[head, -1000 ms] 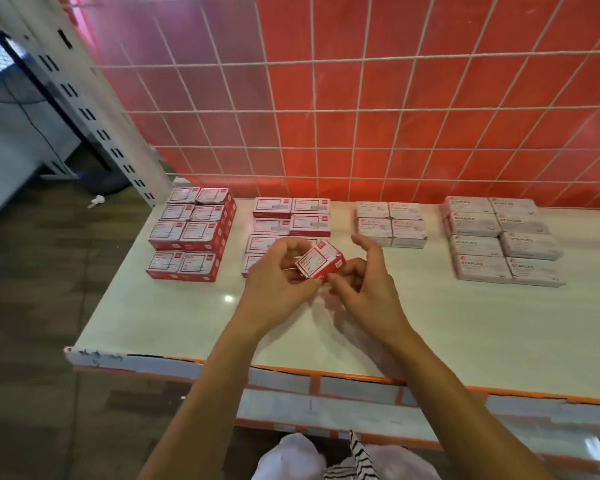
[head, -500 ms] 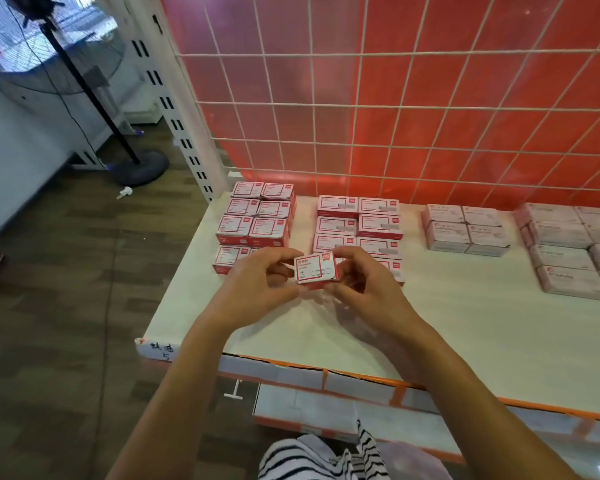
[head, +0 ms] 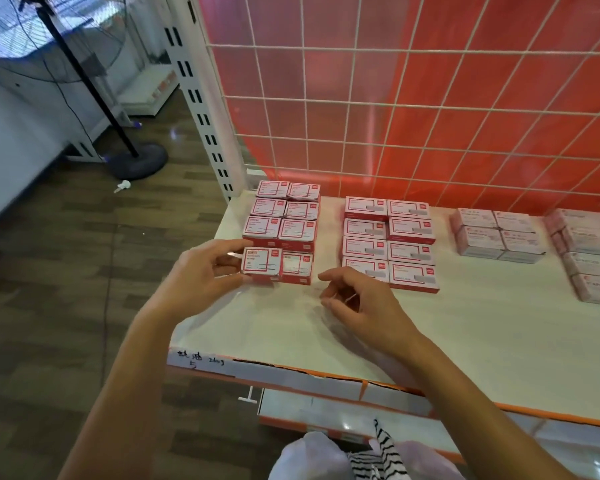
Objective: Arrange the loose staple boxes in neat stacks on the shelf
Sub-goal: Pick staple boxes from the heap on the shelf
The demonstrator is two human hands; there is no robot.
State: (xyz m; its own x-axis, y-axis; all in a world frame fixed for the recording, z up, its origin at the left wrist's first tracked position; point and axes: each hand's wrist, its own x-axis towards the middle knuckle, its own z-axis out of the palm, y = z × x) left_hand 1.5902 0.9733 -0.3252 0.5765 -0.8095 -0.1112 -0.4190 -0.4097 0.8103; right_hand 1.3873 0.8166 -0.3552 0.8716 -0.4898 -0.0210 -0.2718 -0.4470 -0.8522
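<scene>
Above the shelf (head: 465,334) front, the right hand (head: 357,303) hangs loosely curled, empty. The left hand (head: 205,271) grips a staple box (head: 261,263) at the shelf's left end, touching the red stacks (head: 284,220). Pale boxes (head: 492,233) at the shelf's right end are cut off, labels blurred

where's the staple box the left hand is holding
In the head view, the staple box is at the front-left corner of the leftmost red group on the shelf, held by the left hand.

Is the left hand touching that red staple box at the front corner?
Touching. The head view shows the left hand pinching the red staple box by its left side, fingers above and thumb below.
</scene>
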